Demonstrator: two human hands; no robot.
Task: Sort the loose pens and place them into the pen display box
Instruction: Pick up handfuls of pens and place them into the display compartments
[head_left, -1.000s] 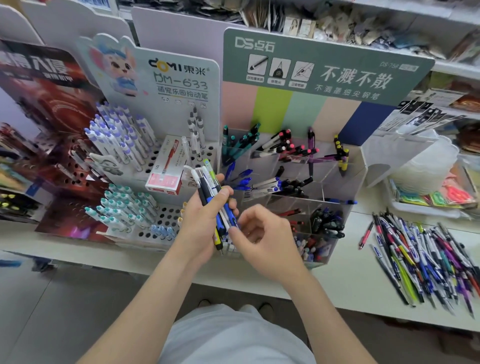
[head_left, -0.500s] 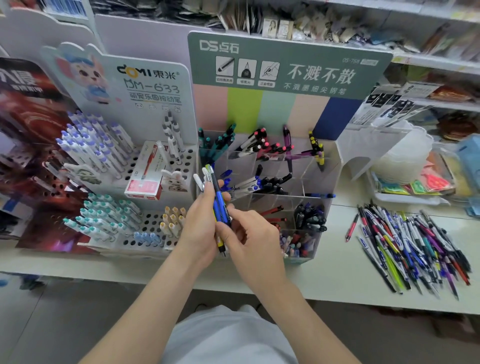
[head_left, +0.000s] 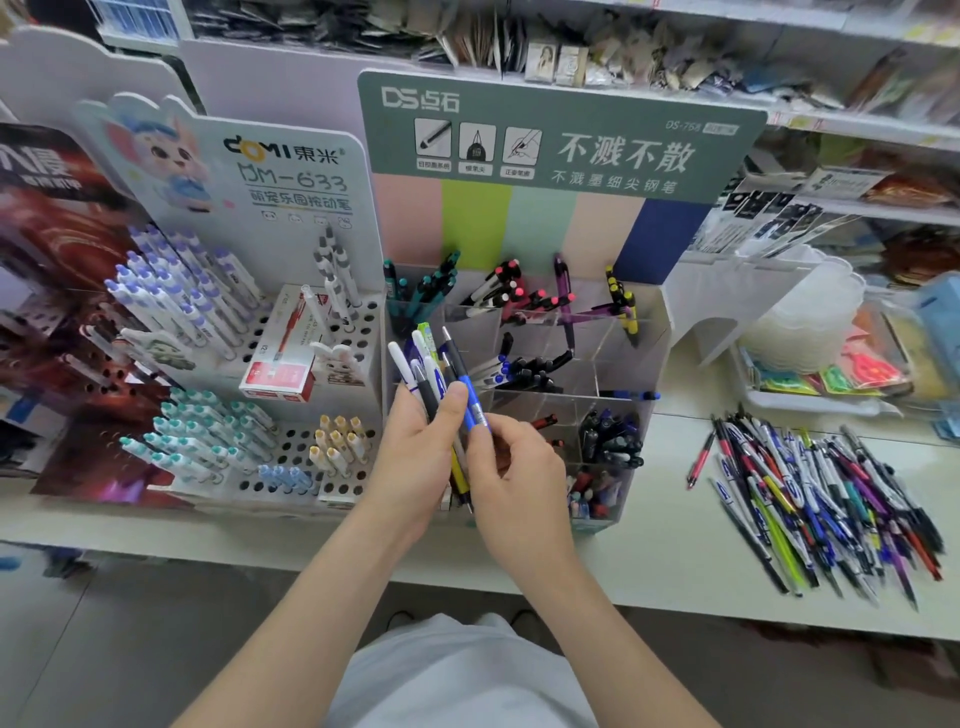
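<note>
Blue pen (head_left: 471, 402) pinched in the curled fingers of my right hand (head_left: 514, 467), lying against a fanned bunch of pens (head_left: 422, 364) that my left hand (head_left: 415, 452) grips, fingers wrapped round, just in front of the clear pen display box (head_left: 647, 332). Loose pens (head_left: 821, 504) lie heaped on the white worktop (head_left: 649, 551), well to the right.

Two hands seen: left hand (head_left: 415, 457), right hand (head_left: 519, 483). One pen bundle (head_left: 431, 364), roughly six pens counted. One pen display box (head_left: 652, 353) at 12 o'clock. One loose-pen heap (head_left: 821, 499) at 3 o'clock, too dense to be counted. One red carton (head_left: 280, 353) at 10 o'clock.
</note>
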